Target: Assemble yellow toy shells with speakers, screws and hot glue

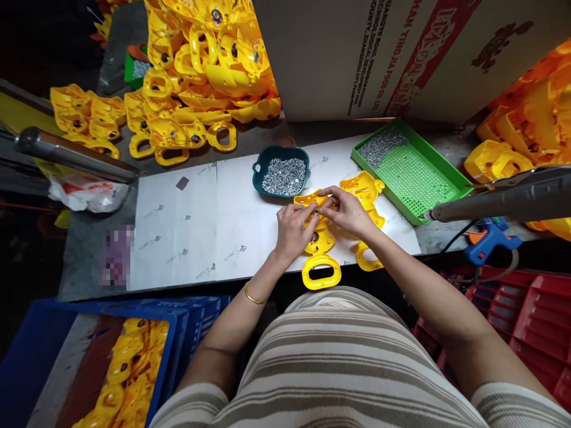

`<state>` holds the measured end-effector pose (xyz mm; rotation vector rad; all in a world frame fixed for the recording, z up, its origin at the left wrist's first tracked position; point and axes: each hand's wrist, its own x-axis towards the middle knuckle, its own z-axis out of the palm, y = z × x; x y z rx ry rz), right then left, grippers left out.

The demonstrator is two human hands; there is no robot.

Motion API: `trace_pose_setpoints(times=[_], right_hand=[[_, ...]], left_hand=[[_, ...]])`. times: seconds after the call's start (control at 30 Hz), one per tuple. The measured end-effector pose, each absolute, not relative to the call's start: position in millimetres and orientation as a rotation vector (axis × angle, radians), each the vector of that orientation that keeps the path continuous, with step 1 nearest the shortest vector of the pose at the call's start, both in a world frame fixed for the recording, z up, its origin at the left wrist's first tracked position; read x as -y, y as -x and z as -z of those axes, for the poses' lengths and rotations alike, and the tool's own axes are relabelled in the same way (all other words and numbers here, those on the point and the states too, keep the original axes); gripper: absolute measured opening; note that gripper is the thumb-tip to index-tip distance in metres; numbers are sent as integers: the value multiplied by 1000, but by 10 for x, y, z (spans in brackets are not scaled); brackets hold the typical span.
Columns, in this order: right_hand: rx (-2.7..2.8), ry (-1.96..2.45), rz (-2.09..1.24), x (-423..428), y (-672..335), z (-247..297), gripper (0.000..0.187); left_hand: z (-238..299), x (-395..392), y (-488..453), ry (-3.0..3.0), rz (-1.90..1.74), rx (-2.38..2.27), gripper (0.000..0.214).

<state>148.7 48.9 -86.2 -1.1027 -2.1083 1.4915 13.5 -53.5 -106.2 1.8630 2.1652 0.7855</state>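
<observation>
A yellow plastic half-shell with a loop handle (pixel 321 274) lies hollow side up on the white sheet, close to my body. Over its upper part, my left hand (pixel 294 230) has thumb and index finger brought together at a tiny dark piece (pixel 316 212). My right hand (pixel 345 211) comes in from the other side, fingertips pinched at the same spot; what exactly they grip is too small to name. Right of it, partly under my right hand and wrist, lies a second yellow half-shell (pixel 363 185). A dark teal tray (pixel 256 172) of small metal screws stands just beyond my left hand.
A green perforated tray (pixel 428 169) with more screws sits at the right. Yellow shells (pixel 214 77) are heaped at the back left, beside a large carton (pixel 330 65). A blue glue gun (pixel 491 238) hangs at right. A blue crate (pixel 172 333) and red crates (pixel 535 315) stand below.
</observation>
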Motion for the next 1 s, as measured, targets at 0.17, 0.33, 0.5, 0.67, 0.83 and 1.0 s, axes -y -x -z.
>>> trace_pose_setpoints(times=[0.17,0.33,0.5,0.67,0.83,1.0], right_hand=[[2099,1120,-1572,-536,-1475,872,34],[2343,1145,-1200,-434,-1518,802,26],[2626,1164,-838,-267,-1613,761,30],[2812,1193,-698,-194,-1599,714,36],[2941,1227,-609,-199,-1524,634,40],[2994,1254,-594,-215,-1494,589,40]], left_hand=[[1149,564,-73,-1978,-869,-2094,25],[1158,580,-82,-2020,-892,-2145,21],[1089,590,-105,-2019,-752,-2290,19],[1041,577,-115,-2007,-580,-2334,18],[993,538,-100,-2015,-472,-2326,18],[960,529,-93,-2005,-442,-2300,17]])
